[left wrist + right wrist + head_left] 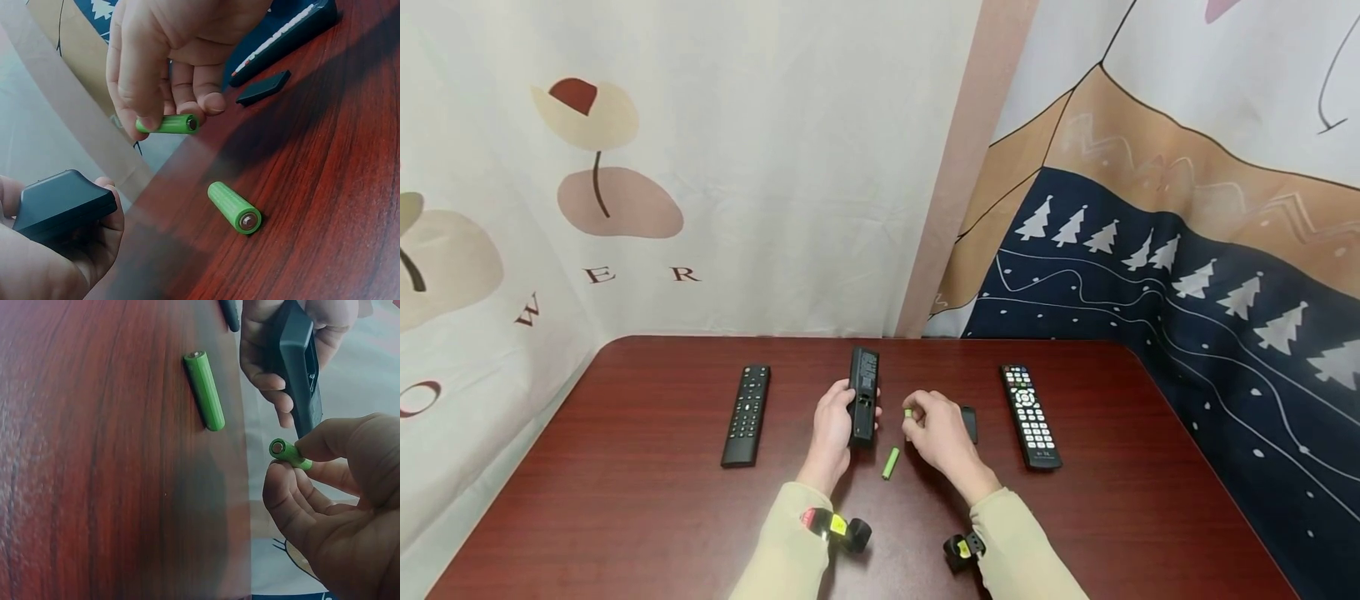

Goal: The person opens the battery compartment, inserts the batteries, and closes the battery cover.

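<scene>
My left hand (831,429) grips a black remote control (864,387) above the table, its back turned up. The battery compartment (865,401) in that back is uncovered. Between thumb and fingertips, my right hand (942,429) pinches a green battery (172,124), held just to the right of the remote. A second green battery (891,463) lies on the table between the two hands. Behind the right hand rests a small black battery cover (970,424), partly hidden by the hand in the head view and fully seen in the left wrist view.
Another black remote (747,416) lies buttons up on the left of the brown table (647,500). On the right lies a black remote with white buttons (1031,417). Printed curtains (775,167) hang along the table's far edge and right side.
</scene>
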`<state>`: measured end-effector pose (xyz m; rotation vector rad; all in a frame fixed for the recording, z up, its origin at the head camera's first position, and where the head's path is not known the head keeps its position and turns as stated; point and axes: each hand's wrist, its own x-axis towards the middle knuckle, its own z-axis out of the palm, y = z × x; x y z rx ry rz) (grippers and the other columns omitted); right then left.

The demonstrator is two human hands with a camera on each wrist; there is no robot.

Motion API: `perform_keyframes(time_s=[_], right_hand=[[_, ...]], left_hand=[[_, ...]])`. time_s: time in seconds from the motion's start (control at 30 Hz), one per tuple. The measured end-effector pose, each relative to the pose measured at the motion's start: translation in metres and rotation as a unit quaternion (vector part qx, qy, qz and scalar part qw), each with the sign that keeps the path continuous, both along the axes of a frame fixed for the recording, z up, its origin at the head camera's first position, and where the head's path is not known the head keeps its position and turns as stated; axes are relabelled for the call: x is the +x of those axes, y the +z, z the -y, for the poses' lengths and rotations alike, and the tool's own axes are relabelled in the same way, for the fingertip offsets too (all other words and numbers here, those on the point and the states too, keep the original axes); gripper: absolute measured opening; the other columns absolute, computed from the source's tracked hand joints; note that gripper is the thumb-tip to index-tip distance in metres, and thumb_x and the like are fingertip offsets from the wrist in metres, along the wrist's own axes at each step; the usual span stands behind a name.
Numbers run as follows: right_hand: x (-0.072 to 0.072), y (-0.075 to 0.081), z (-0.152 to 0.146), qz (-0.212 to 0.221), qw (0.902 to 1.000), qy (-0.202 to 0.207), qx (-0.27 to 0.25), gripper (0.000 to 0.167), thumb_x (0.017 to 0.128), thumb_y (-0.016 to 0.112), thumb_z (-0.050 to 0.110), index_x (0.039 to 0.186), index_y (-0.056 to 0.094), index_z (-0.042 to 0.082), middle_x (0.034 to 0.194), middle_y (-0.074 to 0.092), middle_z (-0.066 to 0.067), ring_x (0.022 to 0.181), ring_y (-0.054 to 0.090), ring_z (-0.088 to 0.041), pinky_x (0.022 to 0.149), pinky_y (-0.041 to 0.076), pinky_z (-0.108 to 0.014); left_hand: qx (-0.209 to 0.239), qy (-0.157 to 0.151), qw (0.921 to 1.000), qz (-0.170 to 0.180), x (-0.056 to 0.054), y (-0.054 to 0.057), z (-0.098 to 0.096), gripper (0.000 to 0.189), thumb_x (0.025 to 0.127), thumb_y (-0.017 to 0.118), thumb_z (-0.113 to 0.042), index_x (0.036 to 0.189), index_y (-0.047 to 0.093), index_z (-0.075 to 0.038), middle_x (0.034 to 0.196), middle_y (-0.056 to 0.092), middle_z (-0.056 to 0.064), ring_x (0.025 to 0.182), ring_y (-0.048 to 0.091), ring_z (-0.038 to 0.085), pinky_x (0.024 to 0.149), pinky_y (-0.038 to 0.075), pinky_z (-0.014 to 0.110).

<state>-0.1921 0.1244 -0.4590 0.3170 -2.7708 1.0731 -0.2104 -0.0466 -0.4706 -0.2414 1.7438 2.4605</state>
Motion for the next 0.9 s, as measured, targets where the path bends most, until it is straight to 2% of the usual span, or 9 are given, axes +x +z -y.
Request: perform_keyframes(time_s=[0.33,0.53,0.9], right_hand=[[0.001,0.000,0.004,0.012,0.9994,0.008,-0.032,0.018,0.090,0.065,-0.001,0.106,0.072,0.005,0.086,0.059,0.001,0.075,0.057,-0.012,0.069,0.050,-0.029],[0.000,0.001,0.007,-0.006,0.9989,0.007,-0.045,0.018,0.088,0.066,-0.002,0.104,0.072,0.004,0.086,0.060,0.000,0.075,0.060,-0.013,0.069,0.052,-0.028],[0.000,0.004,0.014,-0.008,0.9968,0.006,-0.079,0.018,0.090,0.067,-0.003,0.106,0.072,0.003,0.087,0.061,-0.004,0.074,0.063,-0.015,0.061,0.052,-0.024]], left_hand=[[-0.003,0.000,1.0000,0.007,0.001,0.000,-0.002,0.039,0.107,0.029,-0.011,0.133,0.054,0.003,0.128,0.061,0.031,0.082,0.069,0.021,0.070,0.057,0.034],[-0.010,-0.009,0.9999,-0.003,0.002,0.000,-0.003,0.039,0.107,0.030,-0.011,0.134,0.053,0.005,0.126,0.062,0.031,0.081,0.068,0.020,0.068,0.056,0.033],[-0.001,-0.003,1.0000,-0.007,0.001,-0.004,-0.005,0.038,0.105,0.031,-0.010,0.131,0.053,0.008,0.124,0.061,0.033,0.077,0.067,0.018,0.064,0.054,0.031]])
